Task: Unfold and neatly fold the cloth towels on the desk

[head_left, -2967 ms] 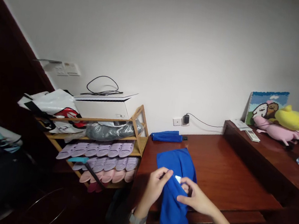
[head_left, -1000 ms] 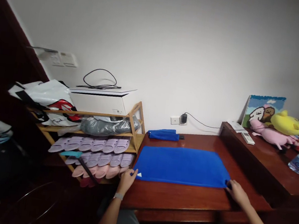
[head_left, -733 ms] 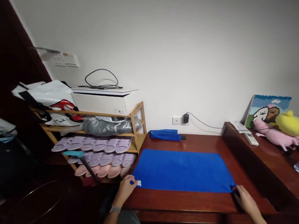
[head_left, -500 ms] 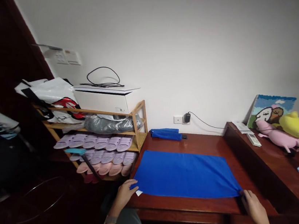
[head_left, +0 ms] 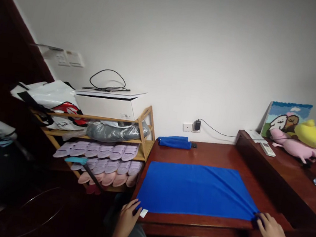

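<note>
A blue towel (head_left: 195,189) lies spread over the reddish-brown wooden table (head_left: 214,155), with slanting creases toward its near right corner. My left hand (head_left: 129,214) grips the near left corner at the table's front edge, beside a small white tag (head_left: 143,213). At the near right corner, my right hand (head_left: 270,228) pinches the cloth between its fingers. Farther back, against the wall, rests a folded blue cloth (head_left: 174,141).
Left of the table stands a wooden rack (head_left: 146,132) with several slippers (head_left: 105,150) and a white box (head_left: 107,106). A raised ledge (head_left: 287,174) on the right holds a pink plush toy (head_left: 291,144), a yellow plush toy (head_left: 313,133) and a remote (head_left: 267,149). A black charger (head_left: 197,125) is plugged into the wall.
Both hands have moved slightly toward me, drawing the blue towel's near edge closer to the table's front edge. The creases at the right corner look longer.
</note>
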A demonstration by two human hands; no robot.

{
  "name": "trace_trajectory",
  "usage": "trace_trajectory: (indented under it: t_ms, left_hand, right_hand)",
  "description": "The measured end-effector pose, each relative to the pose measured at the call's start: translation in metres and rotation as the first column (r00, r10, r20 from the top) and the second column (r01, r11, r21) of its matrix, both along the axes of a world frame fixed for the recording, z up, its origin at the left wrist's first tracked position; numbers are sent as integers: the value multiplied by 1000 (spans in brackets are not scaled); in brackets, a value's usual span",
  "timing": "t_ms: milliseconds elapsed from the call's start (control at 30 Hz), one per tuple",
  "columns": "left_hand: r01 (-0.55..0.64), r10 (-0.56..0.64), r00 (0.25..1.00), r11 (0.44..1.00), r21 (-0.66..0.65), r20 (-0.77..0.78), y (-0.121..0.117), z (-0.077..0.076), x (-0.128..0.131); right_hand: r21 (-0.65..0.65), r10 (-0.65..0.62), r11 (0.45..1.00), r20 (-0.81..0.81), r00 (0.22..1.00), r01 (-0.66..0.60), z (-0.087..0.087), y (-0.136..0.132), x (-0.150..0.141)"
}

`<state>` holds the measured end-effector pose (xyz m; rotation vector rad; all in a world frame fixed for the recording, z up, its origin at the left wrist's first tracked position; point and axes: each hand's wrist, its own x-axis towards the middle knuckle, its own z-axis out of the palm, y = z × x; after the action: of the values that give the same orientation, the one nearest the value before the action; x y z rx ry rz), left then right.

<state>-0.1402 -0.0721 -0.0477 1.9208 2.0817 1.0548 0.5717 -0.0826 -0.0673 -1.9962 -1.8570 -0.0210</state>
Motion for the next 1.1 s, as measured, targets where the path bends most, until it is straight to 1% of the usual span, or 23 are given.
trace_trajectory:
  t_ms: [67,100,167,233,300,400,500,567,633,700,733,767,833,900,967,1033,1100]
  left_hand:
    - [-13,16,997,999,41,-73,3,7,0]
    - [-6,12,995,998,65,-99,7,12,2]
    - [50,-37,990,994,93,-135,20,23,11]
    - [129,-115,977,989,71,-180,35,33,25]
    - [172,-167,955,985,0,-247,47,37,39]
    - [144,-186,920,979,-144,-346,53,31,50]
    - [85,-169,902,971,-221,-397,48,19,50]
    - [65,-159,897,970,-233,-413,45,14,47]
    - [64,-165,893,967,-247,-418,44,11,46]
    - [73,-185,891,959,-273,-414,45,10,44]
    - [79,-199,890,954,-290,-411,46,10,43]
    - [85,-211,888,948,-306,-408,46,11,43]
    - [91,-222,885,945,-315,-409,46,13,42]
    - [84,-200,887,956,-280,-417,48,19,41]
    - [76,-157,891,977,-202,-426,53,27,41]
    - [96,-133,895,990,-107,-425,67,36,41]
    - [142,-143,897,989,-32,-417,92,42,41]
  right_hand:
    - [34,-22,999,42,999,21,9,12,-14]
    - [52,-13,999,56,998,10,13,20,-23]
    - [68,37,997,68,997,-42,20,38,-47]
    - [33,75,996,81,994,-78,21,54,-72]
    - [-60,50,997,102,994,-44,15,65,-91]
    - [-227,-26,972,121,992,53,2,68,-103]
    - [-324,-37,943,104,994,69,-4,64,-96]
    - [-378,-12,925,86,996,44,1,64,-87]
    - [-441,6,897,71,997,26,10,67,-82]
    - [-461,12,887,75,997,24,22,77,-88]
    - [-447,21,894,81,996,18,29,84,-98]
    - [-421,39,907,86,996,1,35,93,-112]
    - [-359,109,931,81,991,-73,47,112,-153]
    - [-324,202,930,50,978,-176,57,133,-208]
    - [-310,291,911,13,957,-273,65,154,-266]
    - [-305,354,889,-16,935,-342,69,171,-318]
    - [-315,388,870,-33,921,-378,67,183,-357]
